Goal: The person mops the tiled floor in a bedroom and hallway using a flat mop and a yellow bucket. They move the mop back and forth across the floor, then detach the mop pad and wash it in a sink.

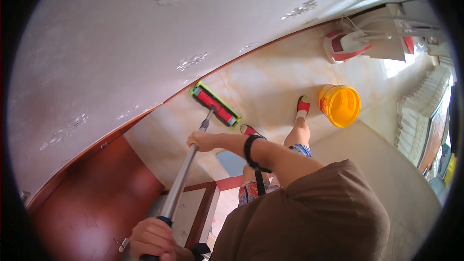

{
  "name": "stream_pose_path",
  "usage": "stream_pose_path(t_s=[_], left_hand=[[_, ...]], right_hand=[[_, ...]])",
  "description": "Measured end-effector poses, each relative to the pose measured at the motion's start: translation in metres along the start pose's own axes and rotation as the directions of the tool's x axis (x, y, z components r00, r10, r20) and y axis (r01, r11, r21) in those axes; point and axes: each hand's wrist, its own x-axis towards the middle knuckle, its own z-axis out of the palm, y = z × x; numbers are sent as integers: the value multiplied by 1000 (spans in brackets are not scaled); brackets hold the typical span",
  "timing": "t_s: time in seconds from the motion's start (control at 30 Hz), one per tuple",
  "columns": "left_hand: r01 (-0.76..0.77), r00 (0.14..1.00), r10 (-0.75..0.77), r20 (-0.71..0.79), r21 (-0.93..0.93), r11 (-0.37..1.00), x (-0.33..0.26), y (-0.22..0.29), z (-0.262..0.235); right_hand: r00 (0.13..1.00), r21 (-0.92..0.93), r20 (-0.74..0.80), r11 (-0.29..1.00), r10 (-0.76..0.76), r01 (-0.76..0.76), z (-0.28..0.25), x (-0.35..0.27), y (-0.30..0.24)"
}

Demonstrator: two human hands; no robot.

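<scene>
Both hands are closed round the silver pole of a flat mop (pixel 181 182). My left hand (pixel 153 239) grips the dark end of the pole at the lower left. Farther up, my right hand (pixel 202 141) wraps round the pole below its grey joint, the arm crossing in front of me. The mop head (pixel 215 105), with a lime-green edge and red and black parts, rests on the floor. One end of it lies close to the baseboard, the other near my foot in a red slipper (pixel 249 129).
A yellow bucket (pixel 340 105) stands on the marbled floor (pixel 270 67) right of my other slipper. By the wall at the back right is a red-and-white appliance (pixel 343 46) with a hose. A red-brown door (pixel 101 198) fills the lower left. The silver-patterned wall (pixel 121 34) runs alongside.
</scene>
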Motion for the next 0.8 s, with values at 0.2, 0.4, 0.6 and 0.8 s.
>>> stream_pose_path(t_s=[0.2, 0.4, 0.6, 0.8], left_hand=[[-12, 999, 12, -32, -18, 1000, -8, -9, 14], [-107, 990, 100, 99, 61, 992, 17, -28, 98], [-80, 994, 67, 92, 148, 986, 50, -67, 198], [-212, 949, 214, 234, -35, 977, 94, -103, 250]], right_hand=[[968, -157, -159, 963, 195, -220, -7, -21, -3], [363, 477, -537, 629, 762, -614, -91, -284, 87], [-548, 977, 109, 11, 829, 211, -48, -562, 189], [-344, 450, 179, 234, 922, 862, -41, -614, 283]])
